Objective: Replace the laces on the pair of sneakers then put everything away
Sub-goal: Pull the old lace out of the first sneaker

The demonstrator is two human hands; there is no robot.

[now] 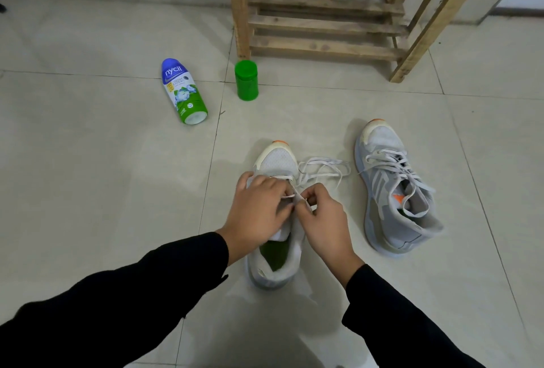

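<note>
Centre of frame: a pale grey mesh sneaker with an orange toe tip [276, 166] stands on the tiled floor [103, 191], its white flat lace [323, 170] trailing loose to the right. The left hand [256, 208] and right hand [326, 220] each pinch the lace over the tongue; the eyelet being worked is hidden, probably a lower one. Risk: uneven pulling could leave one end short, or an eyelet skipped. Count: two sneakers, the second grey sneaker [394, 191] loosely laced at right; one blue-and-green bottle [184, 92] lying upper left; one green plastic jar [246, 80]; one wooden rack [323, 26].

Long black sleeves [132, 294] to wrists (plain, unmarked); hands [256, 208] bare.
</note>
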